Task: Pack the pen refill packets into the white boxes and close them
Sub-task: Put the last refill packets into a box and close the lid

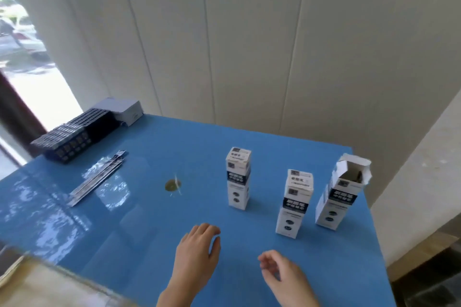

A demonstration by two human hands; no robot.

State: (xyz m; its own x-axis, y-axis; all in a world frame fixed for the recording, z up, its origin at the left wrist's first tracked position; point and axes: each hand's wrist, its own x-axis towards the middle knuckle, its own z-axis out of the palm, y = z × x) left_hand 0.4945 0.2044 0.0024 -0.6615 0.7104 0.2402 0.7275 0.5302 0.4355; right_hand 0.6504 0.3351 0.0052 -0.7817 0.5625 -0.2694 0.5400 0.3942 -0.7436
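Only the hands and forearms of the person show. Left hand [197,249] and right hand [282,273] are both bare, uncovered from fingertips to wrist. Left forearm [174,289] is bare down to the bottom edge of the head view. Right forearm [300,294] is bare too and cut off by the same edge. Fingers are slim. Fingertips are slightly smeared by blur, so nails and fine marks are too soft to tell.

Shut boxes [238,177] [294,203], open box [341,197], loose pkts [99,179].
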